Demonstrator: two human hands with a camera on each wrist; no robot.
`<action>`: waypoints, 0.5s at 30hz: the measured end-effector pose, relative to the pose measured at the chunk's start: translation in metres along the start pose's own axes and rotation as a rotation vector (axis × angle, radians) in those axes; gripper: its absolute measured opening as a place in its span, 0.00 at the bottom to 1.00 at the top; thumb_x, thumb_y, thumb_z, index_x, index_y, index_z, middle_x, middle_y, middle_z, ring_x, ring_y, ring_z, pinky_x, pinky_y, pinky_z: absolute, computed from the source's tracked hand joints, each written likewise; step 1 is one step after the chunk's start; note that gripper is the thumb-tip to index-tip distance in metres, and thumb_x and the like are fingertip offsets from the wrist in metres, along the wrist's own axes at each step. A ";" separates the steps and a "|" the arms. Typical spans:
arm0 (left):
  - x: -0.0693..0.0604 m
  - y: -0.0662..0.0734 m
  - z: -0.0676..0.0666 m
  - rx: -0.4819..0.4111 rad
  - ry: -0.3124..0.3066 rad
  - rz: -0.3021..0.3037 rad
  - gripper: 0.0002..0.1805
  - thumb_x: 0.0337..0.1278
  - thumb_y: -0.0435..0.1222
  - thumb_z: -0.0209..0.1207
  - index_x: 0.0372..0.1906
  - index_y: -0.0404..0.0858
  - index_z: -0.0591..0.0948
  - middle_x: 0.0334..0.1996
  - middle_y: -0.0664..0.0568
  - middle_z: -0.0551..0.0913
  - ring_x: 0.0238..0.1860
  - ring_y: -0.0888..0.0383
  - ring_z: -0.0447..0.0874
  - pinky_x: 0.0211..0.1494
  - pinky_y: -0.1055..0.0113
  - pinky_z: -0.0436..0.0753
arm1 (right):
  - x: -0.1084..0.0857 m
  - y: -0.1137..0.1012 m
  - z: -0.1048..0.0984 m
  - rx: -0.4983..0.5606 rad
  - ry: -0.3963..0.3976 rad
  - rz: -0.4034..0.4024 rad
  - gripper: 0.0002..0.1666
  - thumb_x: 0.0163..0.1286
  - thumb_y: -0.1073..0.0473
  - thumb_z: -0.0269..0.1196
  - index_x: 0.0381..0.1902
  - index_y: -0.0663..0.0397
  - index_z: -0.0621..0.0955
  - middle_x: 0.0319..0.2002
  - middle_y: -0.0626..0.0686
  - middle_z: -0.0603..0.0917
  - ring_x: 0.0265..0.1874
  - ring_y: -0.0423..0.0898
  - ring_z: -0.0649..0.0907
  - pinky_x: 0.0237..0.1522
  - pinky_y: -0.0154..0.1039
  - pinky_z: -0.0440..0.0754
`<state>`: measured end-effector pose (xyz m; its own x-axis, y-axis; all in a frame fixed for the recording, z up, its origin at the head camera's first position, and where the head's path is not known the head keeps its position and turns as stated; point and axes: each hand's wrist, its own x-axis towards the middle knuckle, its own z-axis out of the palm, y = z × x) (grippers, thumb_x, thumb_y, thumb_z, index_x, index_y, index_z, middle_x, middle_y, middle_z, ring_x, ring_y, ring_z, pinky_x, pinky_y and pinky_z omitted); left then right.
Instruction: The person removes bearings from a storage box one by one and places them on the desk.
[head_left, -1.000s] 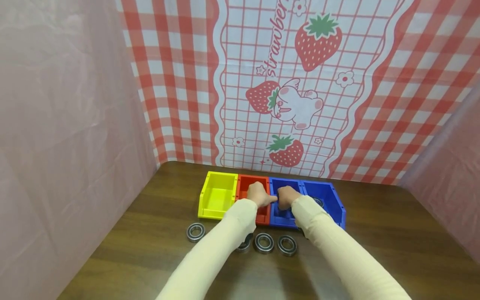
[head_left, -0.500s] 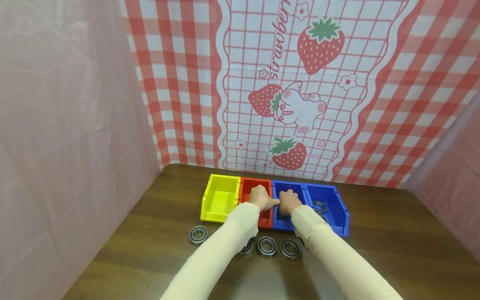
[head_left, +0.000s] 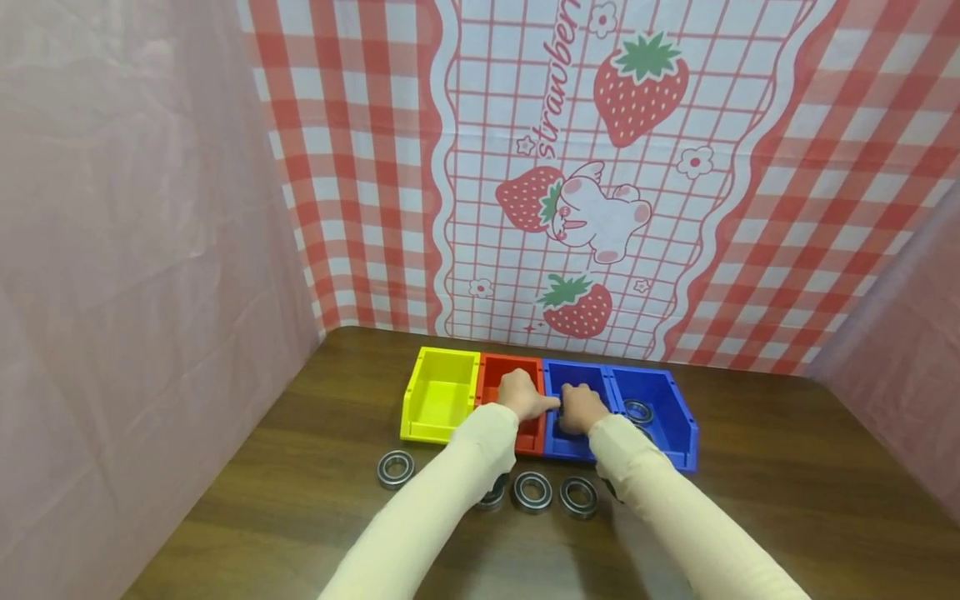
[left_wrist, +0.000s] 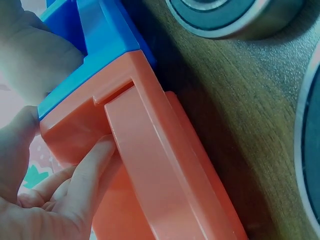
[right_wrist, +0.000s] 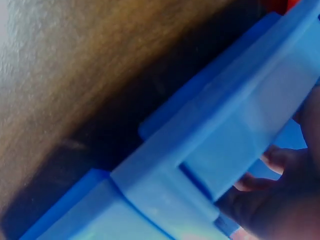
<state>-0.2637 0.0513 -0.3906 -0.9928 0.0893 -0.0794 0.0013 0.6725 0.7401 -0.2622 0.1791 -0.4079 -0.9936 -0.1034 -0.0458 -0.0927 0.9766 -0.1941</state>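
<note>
My left hand (head_left: 521,395) is at the red bin (head_left: 534,442). In the left wrist view its fingers (left_wrist: 92,165) reach inside against the side wall, while the thumb lies at the edge shared with the neighbouring blue bin (head_left: 572,451). Inside that blue bin is my right hand (head_left: 581,409), with bent fingers (right_wrist: 277,157) in the right wrist view. Whatever it may hold is hidden by the hand and the bin wall. Ball bearings lie in front of the bins, including a left one (head_left: 396,470), a middle one (head_left: 532,492) and a right one (head_left: 578,497).
A yellow bin (head_left: 438,400) adjoins the red one on the left. The rightmost blue bin (head_left: 678,429) contains bearings, one (head_left: 638,411) plainly visible. My sleeves partly cover other bearings on the brown table (head_left: 300,500). A checked strawberry cloth (head_left: 480,208) hangs behind.
The right hand has shifted slightly within the left blue bin, and its fingers look more bent than half a second ago. My left hand has stayed at the red bin.
</note>
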 end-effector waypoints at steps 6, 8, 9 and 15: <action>-0.001 0.001 0.001 0.017 0.001 0.001 0.19 0.46 0.48 0.71 0.25 0.37 0.79 0.14 0.53 0.73 0.18 0.59 0.75 0.21 0.72 0.75 | -0.002 -0.002 0.005 0.016 -0.006 0.031 0.32 0.54 0.67 0.62 0.58 0.71 0.71 0.53 0.76 0.72 0.54 0.72 0.73 0.50 0.64 0.77; 0.000 0.001 0.001 0.013 0.002 0.001 0.19 0.46 0.48 0.71 0.24 0.37 0.79 0.14 0.53 0.73 0.18 0.59 0.75 0.21 0.72 0.75 | -0.002 -0.001 0.007 0.018 0.010 0.023 0.33 0.54 0.67 0.62 0.59 0.70 0.70 0.54 0.76 0.71 0.54 0.72 0.73 0.50 0.64 0.78; 0.000 0.001 0.001 0.011 0.002 0.002 0.19 0.46 0.48 0.71 0.24 0.37 0.79 0.14 0.53 0.73 0.18 0.59 0.75 0.21 0.72 0.75 | -0.002 -0.001 0.008 0.017 0.020 0.016 0.33 0.54 0.67 0.62 0.60 0.70 0.70 0.54 0.76 0.71 0.54 0.72 0.73 0.50 0.64 0.78; -0.001 0.001 0.000 0.003 -0.004 -0.004 0.19 0.47 0.48 0.70 0.26 0.36 0.79 0.14 0.53 0.72 0.18 0.58 0.75 0.22 0.71 0.76 | -0.003 0.002 0.013 0.003 0.086 -0.040 0.31 0.56 0.66 0.62 0.59 0.70 0.72 0.52 0.76 0.72 0.52 0.72 0.73 0.52 0.64 0.76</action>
<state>-0.2632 0.0517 -0.3895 -0.9923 0.0897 -0.0852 -0.0023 0.6751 0.7377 -0.2582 0.1785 -0.4207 -0.9909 -0.1261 0.0464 -0.1329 0.9713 -0.1975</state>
